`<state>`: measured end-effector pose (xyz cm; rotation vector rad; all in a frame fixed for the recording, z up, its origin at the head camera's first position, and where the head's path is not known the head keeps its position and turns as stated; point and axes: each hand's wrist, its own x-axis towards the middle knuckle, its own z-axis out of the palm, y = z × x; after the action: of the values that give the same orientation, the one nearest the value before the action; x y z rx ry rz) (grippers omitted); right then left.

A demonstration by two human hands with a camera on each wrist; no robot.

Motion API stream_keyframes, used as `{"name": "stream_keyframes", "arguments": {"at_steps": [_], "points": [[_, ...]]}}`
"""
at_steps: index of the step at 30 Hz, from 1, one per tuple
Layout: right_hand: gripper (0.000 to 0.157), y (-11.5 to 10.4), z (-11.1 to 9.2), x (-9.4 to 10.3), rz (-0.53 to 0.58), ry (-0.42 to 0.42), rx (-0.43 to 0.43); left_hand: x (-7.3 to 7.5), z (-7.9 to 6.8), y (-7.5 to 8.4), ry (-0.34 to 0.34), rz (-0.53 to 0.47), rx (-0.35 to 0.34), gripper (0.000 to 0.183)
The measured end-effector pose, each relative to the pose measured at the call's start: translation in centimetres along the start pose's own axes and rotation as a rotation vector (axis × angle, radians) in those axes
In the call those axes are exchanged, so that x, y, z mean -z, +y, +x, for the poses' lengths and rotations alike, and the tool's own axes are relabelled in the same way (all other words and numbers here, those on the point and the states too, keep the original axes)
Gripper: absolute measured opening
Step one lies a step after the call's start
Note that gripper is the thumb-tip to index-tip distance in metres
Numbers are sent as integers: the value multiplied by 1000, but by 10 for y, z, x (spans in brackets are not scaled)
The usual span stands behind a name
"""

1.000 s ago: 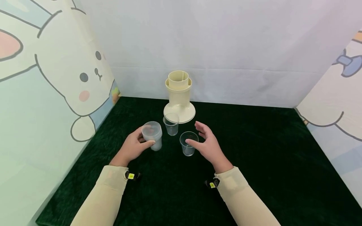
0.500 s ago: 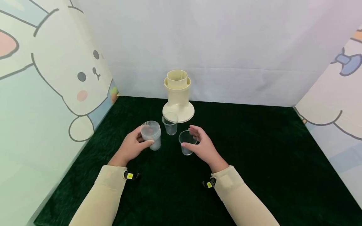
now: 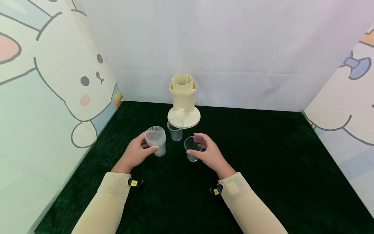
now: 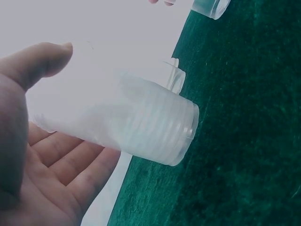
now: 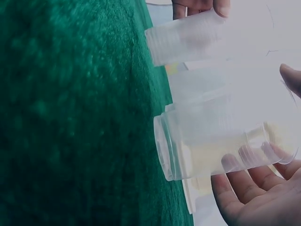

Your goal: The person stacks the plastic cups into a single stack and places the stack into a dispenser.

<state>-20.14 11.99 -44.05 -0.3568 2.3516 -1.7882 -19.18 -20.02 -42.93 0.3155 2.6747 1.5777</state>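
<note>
Plainly, both hands are at work on cups above a dark green velvety tabletop, the cream sleeves and their dark wrist devices lying nearest. The right hand has its fingers curled round a single clear plastic cup, thumb on the near side; how firmly they press cannot be told. Level with it, to the left, the left hand grasps a nested stack of frosted clear plastic cups, thumb in front and fingers behind. Whether the stack's base bears on the cloth is hard to say. Just beyond, between the two, another clear plastic cup stands upright and untouched. Behind that rises a cream plastic cylinder on a round flared base, before a white fabric wall.

The light, thin-walled cups look easy to spoil: too tight a squeeze could buckle the single one, uneven pressure could slide the stack apart, and a stray knuckle could topple the free cup towards the cylinder.
</note>
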Motion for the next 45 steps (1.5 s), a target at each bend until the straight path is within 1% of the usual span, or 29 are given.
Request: {"name": "stream_keyframes", "arguments": {"at_steps": [7,22,29,33,36,40,45], "points": [[75,1,-1,0,-1,-29,22,0,0,0,-2,0,-6,70],[71,-2,-2,-3,42,-14,79,0,0,1,6,21,3,71],[68,-6,-3,-2,58,-5,73,0,0,2,6,19,7,70],[69,-8,-3,-1,76,-11,75,0,0,2,3,21,9,71],[70,-10,-2,-1,96,-18,89,1,-1,2,9,21,9,71],[68,-14,-3,1,117,-8,99,1,0,0,4,19,5,71],[67,-25,-1,3,125,10,122,1,1,-1,-2,14,-1,71]]}}
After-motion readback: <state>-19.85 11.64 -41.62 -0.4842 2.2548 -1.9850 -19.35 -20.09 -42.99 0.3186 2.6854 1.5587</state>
